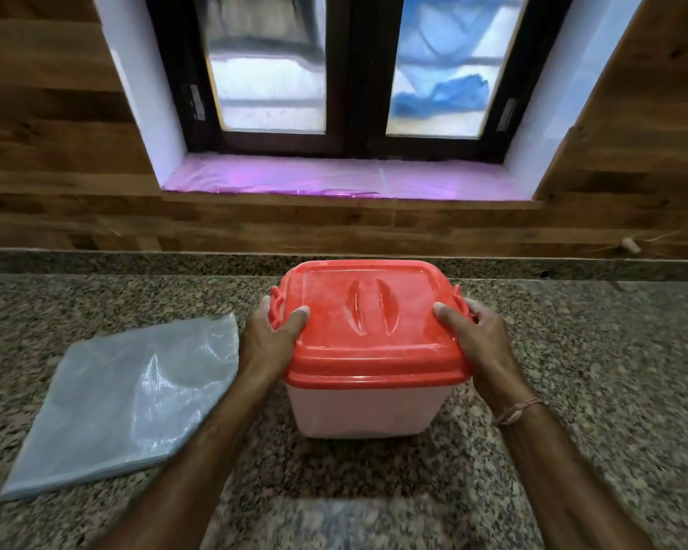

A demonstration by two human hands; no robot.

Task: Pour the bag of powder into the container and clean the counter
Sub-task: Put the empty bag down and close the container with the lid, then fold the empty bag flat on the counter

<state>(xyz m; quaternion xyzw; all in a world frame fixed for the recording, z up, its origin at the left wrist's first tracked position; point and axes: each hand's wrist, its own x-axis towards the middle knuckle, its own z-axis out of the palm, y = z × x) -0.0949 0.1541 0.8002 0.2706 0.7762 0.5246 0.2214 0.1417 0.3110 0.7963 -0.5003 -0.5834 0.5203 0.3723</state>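
A view from above of a speckled granite counter [612, 371], with two bare forearms reaching in from the near edge. In the middle stands a square plastic container [358, 406] with a pale, cloudy body and a red lid [374, 311] sitting on top; two curved ridges run along the lid's centre.

Both hands grip the lid, one on each side. The left hand [271, 335] has its thumb laid flat on the lid's top and its fingers curled round the red clip on the left edge. The right hand [477, 335] mirrors it: thumb on top, fingers wrapped round the right edge. A thin thread band [519, 410] circles the right wrist.

To the left of the container, apart from it, a translucent grey plastic bag [124, 398] lies flat on the counter, close beside the left forearm.

On the far side, a wood-panelled wall [48, 113] holds a dark-framed window [350, 73] with frosted panes; its sill [334, 178] is covered in shiny pink film.
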